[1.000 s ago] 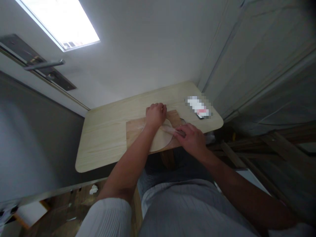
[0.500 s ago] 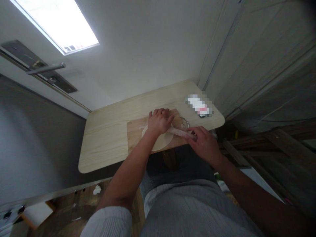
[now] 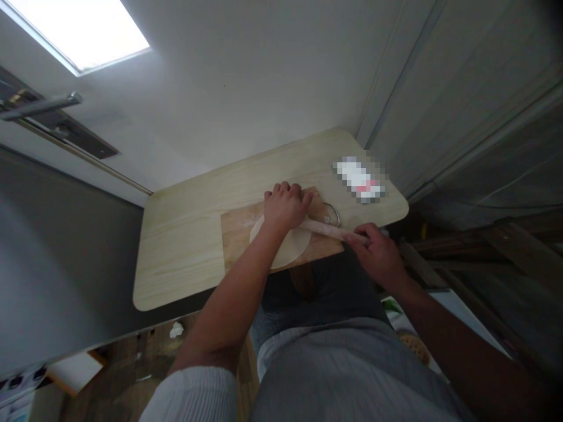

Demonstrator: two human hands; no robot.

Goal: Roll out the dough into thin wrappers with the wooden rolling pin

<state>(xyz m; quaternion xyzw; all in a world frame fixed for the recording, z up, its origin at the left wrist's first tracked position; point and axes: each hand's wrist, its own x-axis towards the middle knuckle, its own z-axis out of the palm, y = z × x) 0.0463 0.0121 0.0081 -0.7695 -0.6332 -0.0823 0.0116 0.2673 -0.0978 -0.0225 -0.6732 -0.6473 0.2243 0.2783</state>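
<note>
A flat round sheet of dough (image 3: 294,249) lies on a wooden cutting board (image 3: 233,234), partly covered by my left forearm. A pale, flour-dusted rolling pin (image 3: 328,229) slants across the dough's upper right part and past the board's right side. My left hand (image 3: 285,208) is closed over the pin's far end, above the dough, hiding that end. At the near end, my right hand (image 3: 378,255) has its fingers wrapped round the pin, beyond the table's front edge.
The board lies on a light wood table (image 3: 180,234) against a white door with a metal lever handle (image 3: 41,107). A metal ring (image 3: 334,214) sticks out at the board's right. A blurred-out whitish object (image 3: 359,180) lies at the table's back right.
My right hand has moved slightly right, and more of the rolling pin shows between my hands. My left hand stays over the dough. The camera view has shifted a little.
</note>
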